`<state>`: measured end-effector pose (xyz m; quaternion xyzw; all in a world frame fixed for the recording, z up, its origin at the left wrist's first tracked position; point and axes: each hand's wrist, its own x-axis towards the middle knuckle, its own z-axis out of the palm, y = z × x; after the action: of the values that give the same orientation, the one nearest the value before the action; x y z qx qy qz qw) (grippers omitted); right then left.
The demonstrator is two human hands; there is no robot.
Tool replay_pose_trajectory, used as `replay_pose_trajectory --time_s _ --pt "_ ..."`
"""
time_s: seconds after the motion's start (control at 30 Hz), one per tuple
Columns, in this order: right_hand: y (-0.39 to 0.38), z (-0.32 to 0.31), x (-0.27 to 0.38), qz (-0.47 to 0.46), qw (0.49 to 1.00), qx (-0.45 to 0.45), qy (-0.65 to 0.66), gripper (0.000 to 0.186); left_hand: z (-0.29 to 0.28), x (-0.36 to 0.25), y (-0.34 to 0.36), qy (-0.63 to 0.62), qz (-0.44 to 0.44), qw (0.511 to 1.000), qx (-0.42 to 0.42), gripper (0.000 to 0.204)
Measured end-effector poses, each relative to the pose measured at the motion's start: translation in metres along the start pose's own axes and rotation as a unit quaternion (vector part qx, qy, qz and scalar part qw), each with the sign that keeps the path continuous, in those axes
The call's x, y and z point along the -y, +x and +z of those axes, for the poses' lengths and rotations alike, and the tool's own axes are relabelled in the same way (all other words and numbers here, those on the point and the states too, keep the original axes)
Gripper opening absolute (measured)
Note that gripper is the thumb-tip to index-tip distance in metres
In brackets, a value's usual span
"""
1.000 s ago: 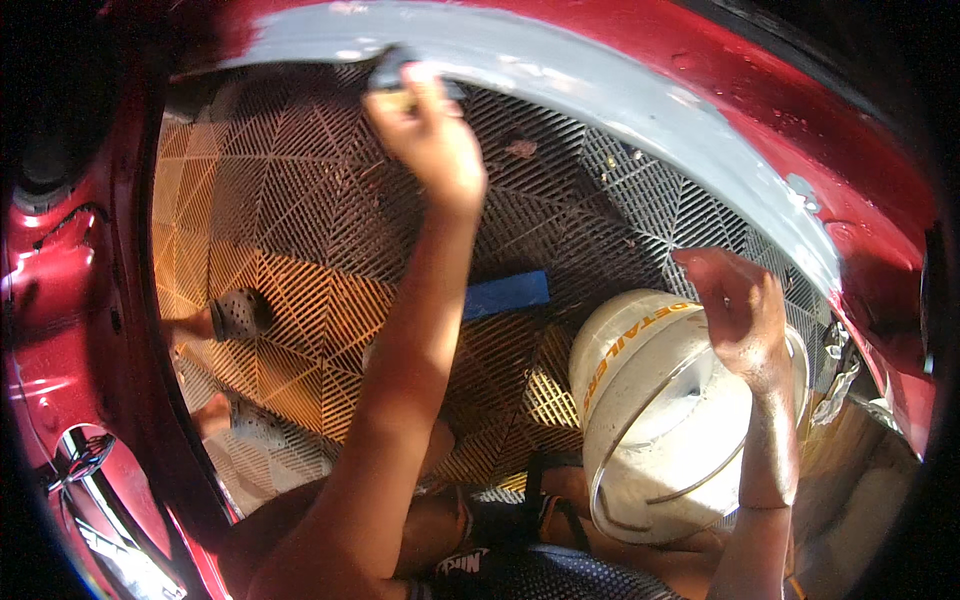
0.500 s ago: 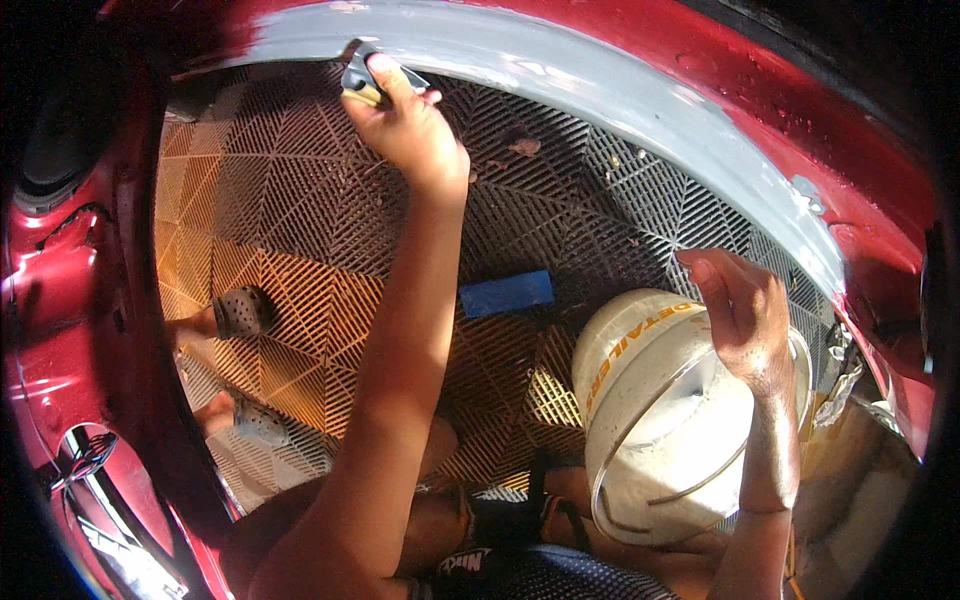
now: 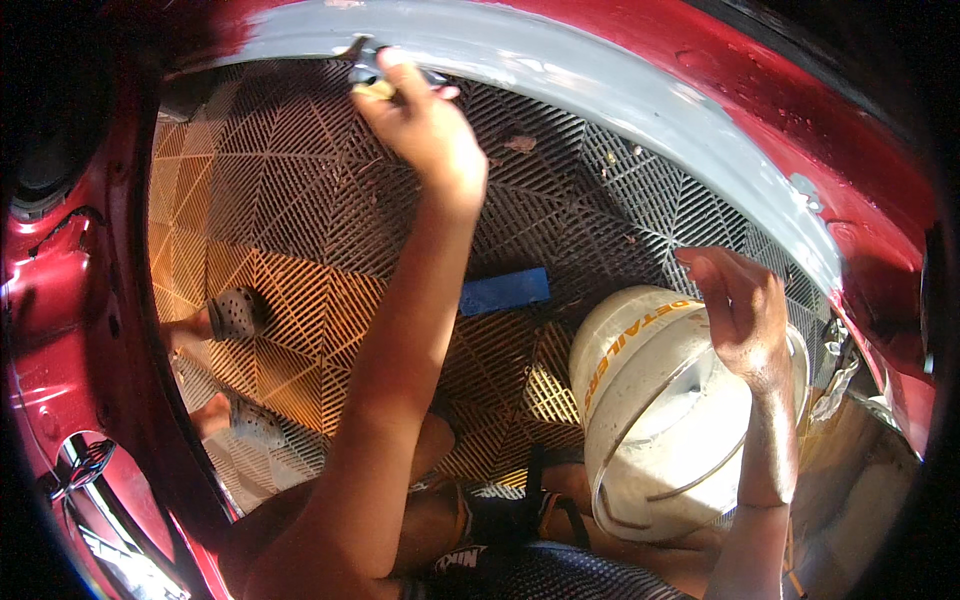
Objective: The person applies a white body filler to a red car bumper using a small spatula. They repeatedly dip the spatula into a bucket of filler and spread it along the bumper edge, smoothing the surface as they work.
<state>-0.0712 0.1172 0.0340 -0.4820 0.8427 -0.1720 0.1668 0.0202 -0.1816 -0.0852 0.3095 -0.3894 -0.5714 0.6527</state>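
My left hand (image 3: 428, 130) reaches to the far side and is closed around a folded dark grey sheet (image 3: 366, 72) with a yellowish side, which looks like sandpaper. The sheet is at the lower edge of a curved grey-primed band (image 3: 560, 58) on a red car body; whether it touches the band I cannot tell. My right hand (image 3: 742, 310) is at the right with slightly bent fingers and a gap beside the thumb. Nothing shows in it. It appears over the rim of a white bucket (image 3: 625, 345) lying tilted by my legs, below the band's right end.
A blue rectangular block (image 3: 505, 291) lies on the slatted floor tiles (image 3: 320, 190), which are dark and orange. Another person's feet in clogs (image 3: 238, 313) are at the left, beside a red body panel (image 3: 70, 340). Torn masking material (image 3: 835, 390) hangs at the right.
My left hand has shifted slightly to the right with the folded sheet and is a little blurred. My right hand and the bucket have hardly moved.
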Motion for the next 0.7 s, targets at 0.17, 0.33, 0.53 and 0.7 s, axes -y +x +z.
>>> replay_pose_trajectory --time_s 0.17,0.33,0.53,0.7 --pt "0.002 0.003 -0.01 -0.042 0.996 -0.055 0.063 0.022 -0.023 -0.008 0.004 0.063 -0.074 0.993 0.07 0.029" --pt "-0.034 0.019 -0.035 -0.153 0.892 -0.254 0.341 0.014 -0.073 -0.056 0.068 0.293 -0.002 0.932 0.214 0.027" --pt "-0.096 0.094 -0.031 0.108 0.943 0.121 0.292 0.044 -0.157 -0.106 0.076 0.62 0.026 0.639 0.453 0.028" --pt "-0.104 0.276 -0.163 0.446 0.733 0.181 0.48 0.044 -0.157 -0.066 0.055 0.603 0.014 0.406 0.686 0.024"
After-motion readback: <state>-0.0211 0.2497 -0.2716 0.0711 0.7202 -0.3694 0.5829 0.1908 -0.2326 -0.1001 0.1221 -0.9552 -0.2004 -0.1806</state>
